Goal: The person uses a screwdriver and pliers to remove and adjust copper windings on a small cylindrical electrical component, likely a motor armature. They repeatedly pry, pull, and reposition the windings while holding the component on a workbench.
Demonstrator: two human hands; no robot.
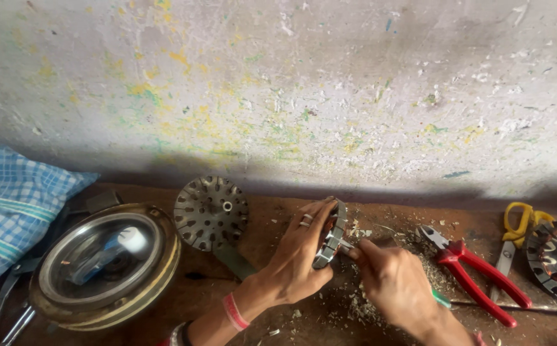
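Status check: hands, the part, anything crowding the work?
Left hand grips slotted ring on edge. Right hand pokes thin tool into it. Red pliers lie right, apart; scraps around.

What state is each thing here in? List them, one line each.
left hand: gripping the slotted ring on edge.
slotted ring: upright, held.
right hand: closed on a thin tool poking the ring.
red pliers: lying flat, jaws slightly open.
yellow scissors: lying flat, closed.
slotted disc: propped against the wall.
round metal housing: open side up.
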